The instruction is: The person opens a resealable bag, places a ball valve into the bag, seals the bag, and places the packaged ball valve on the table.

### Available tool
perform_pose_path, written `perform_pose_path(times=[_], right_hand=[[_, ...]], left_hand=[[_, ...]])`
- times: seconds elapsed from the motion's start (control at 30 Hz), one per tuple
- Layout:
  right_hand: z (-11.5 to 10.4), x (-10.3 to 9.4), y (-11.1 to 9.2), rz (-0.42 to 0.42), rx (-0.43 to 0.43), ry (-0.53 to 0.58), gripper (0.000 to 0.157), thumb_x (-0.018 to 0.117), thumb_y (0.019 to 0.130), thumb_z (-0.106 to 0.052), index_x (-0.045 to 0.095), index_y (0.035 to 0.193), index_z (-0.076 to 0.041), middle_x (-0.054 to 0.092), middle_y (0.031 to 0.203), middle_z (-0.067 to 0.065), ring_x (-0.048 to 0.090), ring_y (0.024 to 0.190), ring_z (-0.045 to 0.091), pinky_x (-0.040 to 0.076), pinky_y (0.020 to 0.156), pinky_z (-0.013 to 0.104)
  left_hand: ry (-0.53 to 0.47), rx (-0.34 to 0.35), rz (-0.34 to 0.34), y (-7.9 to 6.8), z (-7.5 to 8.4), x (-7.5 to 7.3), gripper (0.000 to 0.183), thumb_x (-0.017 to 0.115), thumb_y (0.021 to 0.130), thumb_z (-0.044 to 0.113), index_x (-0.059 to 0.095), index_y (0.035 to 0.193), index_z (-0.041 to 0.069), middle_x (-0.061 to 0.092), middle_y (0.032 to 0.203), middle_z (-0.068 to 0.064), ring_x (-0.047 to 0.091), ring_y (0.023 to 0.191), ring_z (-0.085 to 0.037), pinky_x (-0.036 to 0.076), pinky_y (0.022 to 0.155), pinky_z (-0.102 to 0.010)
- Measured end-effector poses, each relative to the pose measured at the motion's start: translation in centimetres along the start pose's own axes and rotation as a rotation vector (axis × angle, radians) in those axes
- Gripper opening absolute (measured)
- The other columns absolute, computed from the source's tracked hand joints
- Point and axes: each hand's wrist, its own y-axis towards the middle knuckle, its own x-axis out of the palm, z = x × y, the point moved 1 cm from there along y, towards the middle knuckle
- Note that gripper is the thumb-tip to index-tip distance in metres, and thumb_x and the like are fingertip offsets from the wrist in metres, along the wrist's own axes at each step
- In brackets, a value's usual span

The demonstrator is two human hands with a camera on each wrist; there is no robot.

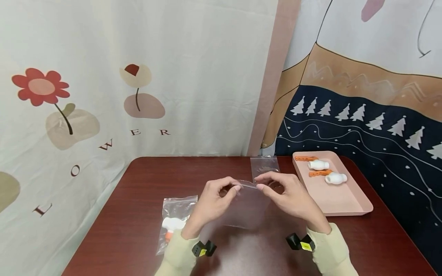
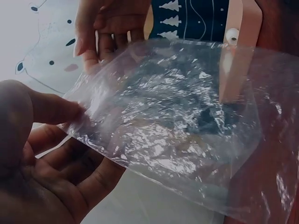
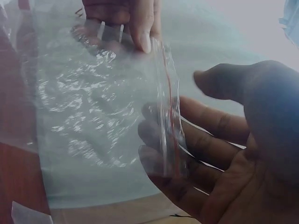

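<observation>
A clear zip-lock bag (image 1: 246,207) hangs between both hands over the table, its red-lined zip edge (image 3: 170,112) uppermost. My left hand (image 1: 215,199) pinches one end of that edge between thumb and fingers. At the other end, the fingers of my right hand (image 1: 293,195) lie behind the plastic. Its thumb (image 3: 219,81) stands apart from the bag in the right wrist view. The bag looks flat, with nothing visible inside. On the table left of my left hand lies another zip bag (image 1: 179,207), holding a white piece and an orange piece.
A pink tray (image 1: 345,201) at the right holds two white bottle-shaped pieces (image 1: 336,178) and two orange strips (image 1: 320,173). Another clear bag (image 1: 264,164) lies at the back of the dark red table (image 1: 148,180). Printed curtains (image 1: 207,76) hang behind it.
</observation>
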Motion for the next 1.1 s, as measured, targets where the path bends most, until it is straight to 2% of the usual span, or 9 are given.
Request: perform_pose_path(times=[0.17,0.4,0.53,0.63,0.73,0.83,0.93,1.1], right_hand=[[0.1,0.2,0.0,-0.036,-0.048,-0.038,0.009,0.075,0.095,-0.022,0.078,0.103,-0.026,0.074,0.093,-0.012,0.065,0.081,0.003,0.057,0.070,0.023],[0.6,0.2,-0.1,-0.087,-0.057,-0.057,0.010,0.074,0.094,-0.012,0.079,0.099,-0.020,0.072,0.087,-0.012,0.061,0.078,0.002,0.056,0.068,0.022],[0.8,0.3,0.0,-0.086,-0.036,-0.066,0.008,0.075,0.094,-0.015,0.078,0.095,-0.022,0.069,0.082,-0.014,0.059,0.074,0.002,0.054,0.067,0.022],[0.7,0.3,0.0,-0.053,-0.005,-0.075,0.003,0.076,0.094,-0.022,0.077,0.093,-0.023,0.068,0.080,-0.014,0.058,0.073,0.003,0.052,0.065,0.021],[0.7,0.4,0.0,-0.014,0.034,-0.070,0.004,0.077,0.093,-0.026,0.077,0.091,-0.023,0.068,0.079,-0.013,0.058,0.072,0.004,0.051,0.065,0.021],[0.7,0.6,0.0,0.022,0.061,-0.062,0.005,0.078,0.092,-0.026,0.077,0.090,-0.022,0.068,0.077,-0.012,0.058,0.070,0.004,0.051,0.064,0.022],[0.6,0.9,0.2,0.055,0.082,-0.036,0.004,0.080,0.090,-0.024,0.077,0.089,-0.022,0.069,0.076,-0.010,0.058,0.066,0.006,0.052,0.060,0.022],[0.1,1.9,0.4,0.095,0.123,0.023,0.006,0.083,0.087,-0.020,0.078,0.087,-0.020,0.070,0.075,-0.006,0.058,0.062,0.008,0.052,0.055,0.023]], left_hand=[[0.053,0.054,-0.032,0.0,0.1,0.4,0.011,0.067,0.098,0.009,0.075,0.094,0.016,0.071,0.081,0.000,0.063,0.069,-0.003,0.056,0.062,-0.022],[0.084,0.075,-0.019,0.0,0.1,0.6,0.011,0.068,0.098,0.011,0.075,0.095,0.018,0.073,0.085,-0.005,0.060,0.067,-0.004,0.055,0.063,-0.024],[0.090,0.081,0.062,0.0,-0.1,0.6,0.008,0.071,0.096,0.011,0.075,0.098,0.018,0.073,0.089,0.003,0.061,0.069,-0.005,0.056,0.063,-0.024],[0.094,0.105,0.165,0.0,-0.2,0.5,0.010,0.074,0.093,0.010,0.075,0.100,0.017,0.071,0.090,0.006,0.063,0.070,-0.006,0.057,0.063,-0.024],[0.095,0.145,0.272,0.1,-0.1,0.4,0.010,0.075,0.093,0.010,0.074,0.098,0.018,0.069,0.088,0.005,0.064,0.070,-0.008,0.057,0.062,-0.024],[0.071,0.156,0.313,0.0,0.1,0.4,0.007,0.074,0.093,0.011,0.074,0.093,0.018,0.067,0.085,0.004,0.063,0.067,-0.010,0.056,0.059,-0.024],[0.030,0.117,0.265,0.0,0.2,0.9,0.005,0.074,0.095,0.016,0.074,0.090,0.017,0.068,0.081,0.003,0.061,0.065,-0.009,0.054,0.058,-0.023],[-0.115,-0.083,0.090,-0.1,0.1,1.9,0.013,0.072,0.098,0.024,0.075,0.091,0.014,0.072,0.076,-0.007,0.065,0.061,-0.009,0.060,0.059,-0.033]])
